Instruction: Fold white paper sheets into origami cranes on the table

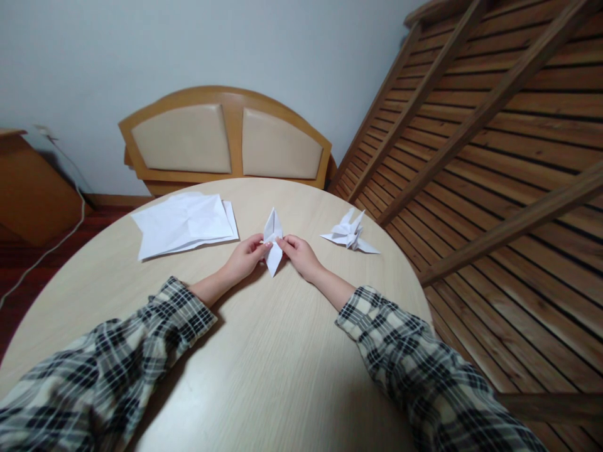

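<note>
A white sheet folded into a narrow diamond, the folded paper (273, 225), stands point-up between my two hands just over the middle of the table. My left hand (247, 256) pinches its left edge, thumb on the front face. From the other side my right hand (301, 256) grips the right edge, its thumb also pressed near the centre. The fingers behind the paper are partly hidden. To the right of my right hand lies a finished-looking white origami crane (349, 233), its wings and points spread.
A loose stack of creased white paper sheets (186, 223) lies on the round pale wooden table (264, 370), to the left. Behind the table stands a padded headboard (233, 141). Wooden slats (471, 207) lean along the right side. A white cable (70, 232) runs down at far left.
</note>
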Motion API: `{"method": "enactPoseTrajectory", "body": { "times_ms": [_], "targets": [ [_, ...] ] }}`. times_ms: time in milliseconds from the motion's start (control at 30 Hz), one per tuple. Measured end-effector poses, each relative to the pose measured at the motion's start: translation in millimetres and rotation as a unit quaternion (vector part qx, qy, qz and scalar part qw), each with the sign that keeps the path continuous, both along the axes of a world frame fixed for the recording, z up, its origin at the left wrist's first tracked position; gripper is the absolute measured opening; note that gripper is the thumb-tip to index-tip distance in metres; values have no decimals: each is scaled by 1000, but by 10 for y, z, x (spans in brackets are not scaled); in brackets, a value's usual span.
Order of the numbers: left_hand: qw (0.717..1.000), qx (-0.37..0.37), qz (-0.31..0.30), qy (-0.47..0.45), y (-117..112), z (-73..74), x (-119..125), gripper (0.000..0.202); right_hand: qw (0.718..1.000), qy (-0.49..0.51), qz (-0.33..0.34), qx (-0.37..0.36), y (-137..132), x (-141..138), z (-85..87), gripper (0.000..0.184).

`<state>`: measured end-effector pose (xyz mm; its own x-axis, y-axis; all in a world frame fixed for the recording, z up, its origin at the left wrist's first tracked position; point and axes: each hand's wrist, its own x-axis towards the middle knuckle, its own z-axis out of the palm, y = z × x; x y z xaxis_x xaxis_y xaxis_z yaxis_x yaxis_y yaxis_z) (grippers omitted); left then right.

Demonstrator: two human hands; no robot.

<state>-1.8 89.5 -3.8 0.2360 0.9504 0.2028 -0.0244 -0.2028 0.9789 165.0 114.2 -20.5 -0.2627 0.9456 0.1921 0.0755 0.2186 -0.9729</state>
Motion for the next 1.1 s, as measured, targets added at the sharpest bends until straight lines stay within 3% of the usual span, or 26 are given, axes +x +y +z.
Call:
{"method": "enactPoseTrajectory", "body": {
  "times_ms": [733, 1100],
  "targets": [
    [1000, -1, -16, 25, 19, -32, -16, 22, 999, -16, -18, 34, 3, -5, -90, 40],
    [1000, 3, -28, 11, 33, -66, -10, 26, 996, -41, -18, 71, -13, -10, -46, 37]
  ]
}}
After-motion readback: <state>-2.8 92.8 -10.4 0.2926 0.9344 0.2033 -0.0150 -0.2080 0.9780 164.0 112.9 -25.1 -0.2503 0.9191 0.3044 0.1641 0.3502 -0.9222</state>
